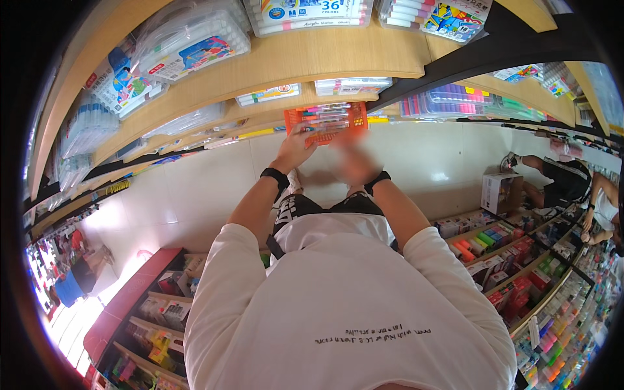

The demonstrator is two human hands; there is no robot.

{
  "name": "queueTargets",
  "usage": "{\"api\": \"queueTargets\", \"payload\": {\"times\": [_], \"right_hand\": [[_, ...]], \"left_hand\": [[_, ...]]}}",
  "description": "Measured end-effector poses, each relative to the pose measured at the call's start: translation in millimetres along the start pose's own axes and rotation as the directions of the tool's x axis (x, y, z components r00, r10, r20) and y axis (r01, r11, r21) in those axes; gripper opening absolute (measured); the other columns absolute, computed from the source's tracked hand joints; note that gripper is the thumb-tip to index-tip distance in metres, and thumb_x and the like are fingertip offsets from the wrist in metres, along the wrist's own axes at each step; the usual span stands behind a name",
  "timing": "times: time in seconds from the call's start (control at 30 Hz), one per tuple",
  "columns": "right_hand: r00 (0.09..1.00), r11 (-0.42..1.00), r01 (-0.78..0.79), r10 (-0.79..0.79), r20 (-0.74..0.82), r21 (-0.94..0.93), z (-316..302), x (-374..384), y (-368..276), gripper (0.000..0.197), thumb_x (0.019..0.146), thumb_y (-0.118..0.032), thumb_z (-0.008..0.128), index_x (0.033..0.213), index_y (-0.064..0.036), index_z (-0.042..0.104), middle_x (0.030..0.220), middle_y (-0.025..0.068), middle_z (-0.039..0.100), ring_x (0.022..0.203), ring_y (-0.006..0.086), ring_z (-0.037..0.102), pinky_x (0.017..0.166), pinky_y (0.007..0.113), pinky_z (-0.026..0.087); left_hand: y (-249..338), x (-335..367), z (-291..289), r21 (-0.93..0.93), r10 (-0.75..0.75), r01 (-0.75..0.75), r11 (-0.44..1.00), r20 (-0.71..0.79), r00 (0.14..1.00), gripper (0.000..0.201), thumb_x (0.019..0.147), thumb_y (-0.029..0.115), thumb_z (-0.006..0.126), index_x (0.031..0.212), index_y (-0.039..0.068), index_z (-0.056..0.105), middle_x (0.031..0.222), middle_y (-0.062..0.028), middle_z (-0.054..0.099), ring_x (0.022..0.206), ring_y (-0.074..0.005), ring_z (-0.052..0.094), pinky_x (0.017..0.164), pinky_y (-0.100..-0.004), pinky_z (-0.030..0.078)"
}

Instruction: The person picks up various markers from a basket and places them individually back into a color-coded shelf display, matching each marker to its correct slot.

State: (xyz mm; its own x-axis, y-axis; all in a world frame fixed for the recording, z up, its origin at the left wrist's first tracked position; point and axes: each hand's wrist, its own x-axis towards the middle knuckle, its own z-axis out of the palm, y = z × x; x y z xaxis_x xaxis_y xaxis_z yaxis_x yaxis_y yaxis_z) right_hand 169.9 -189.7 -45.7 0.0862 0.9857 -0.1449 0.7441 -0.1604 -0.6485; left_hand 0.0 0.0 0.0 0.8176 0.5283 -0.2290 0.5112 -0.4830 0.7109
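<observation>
An orange plastic basket [359,118] sits ahead of me at the edge of the shelving, with several slim pens or markers [327,116] in clear packs lying across it. My left hand [296,149] is at its near left corner, fingers closed on the rim. Close to the near right side is my right hand [354,162], smeared by motion and partly blurred out. Its fingers cannot be made out, nor whether it touches the basket. Each wrist has a dark band.
Wooden shelves [325,60] with clear marker cases [195,55] rise in front of me. Pale floor tiles [429,159] lie below. Low display racks [500,260] stand behind me on both sides. Other people [559,182] are at the far right near a white carton [497,193].
</observation>
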Motion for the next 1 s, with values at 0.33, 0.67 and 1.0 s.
{"api": "queueTargets", "payload": {"times": [0.33, 0.67, 1.0], "right_hand": [[0.922, 0.950, 0.267, -0.300, -0.244, -0.160, -20.5, 27.4, -21.0, 0.034, 0.083, -0.007, 0.061, 0.116, -0.0032, 0.058, 0.122, 0.0169, 0.055, 0.121, 0.0345, 0.049, 0.109, 0.045, 0.036], [0.940, 0.957, 0.269, -0.285, -0.185, -0.110, -76.9, 34.7, -89.0, 0.015, 0.079, -0.007, 0.064, 0.093, -0.0039, 0.062, 0.095, 0.0149, 0.061, 0.101, 0.0319, 0.057, 0.093, 0.047, 0.044], [0.998, 0.965, 0.064, -0.055, -0.044, 0.253, -72.6, 71.7, -138.4, 0.033, 0.075, -0.002, 0.068, 0.107, -0.0097, 0.061, 0.095, 0.0124, 0.069, 0.088, 0.0337, 0.067, 0.069, 0.043, 0.052]], "left_hand": [[51.2, -6.6, -14.4, -0.040, 0.260, -0.267, 0.963, -0.134, 0.956, 0.037, 0.083, 0.017, 0.071, 0.119, 0.010, 0.070, 0.129, -0.0106, 0.056, 0.118, -0.0304, 0.058, 0.097, -0.0387, 0.051], [97.2, -43.2, -49.2, 0.002, 0.457, -0.478, 0.879, -0.298, 0.838, 0.032, 0.075, 0.003, 0.072, 0.107, 0.002, 0.069, 0.125, -0.0105, 0.059, 0.109, -0.0297, 0.060, 0.091, -0.0388, 0.052], [73.1, -90.0, -71.6, -0.072, 0.373, -0.432, 0.899, -0.391, 0.842, 0.030, 0.075, 0.005, 0.074, 0.104, 0.010, 0.073, 0.118, -0.0076, 0.060, 0.104, -0.0281, 0.061, 0.090, -0.0395, 0.051]]}}
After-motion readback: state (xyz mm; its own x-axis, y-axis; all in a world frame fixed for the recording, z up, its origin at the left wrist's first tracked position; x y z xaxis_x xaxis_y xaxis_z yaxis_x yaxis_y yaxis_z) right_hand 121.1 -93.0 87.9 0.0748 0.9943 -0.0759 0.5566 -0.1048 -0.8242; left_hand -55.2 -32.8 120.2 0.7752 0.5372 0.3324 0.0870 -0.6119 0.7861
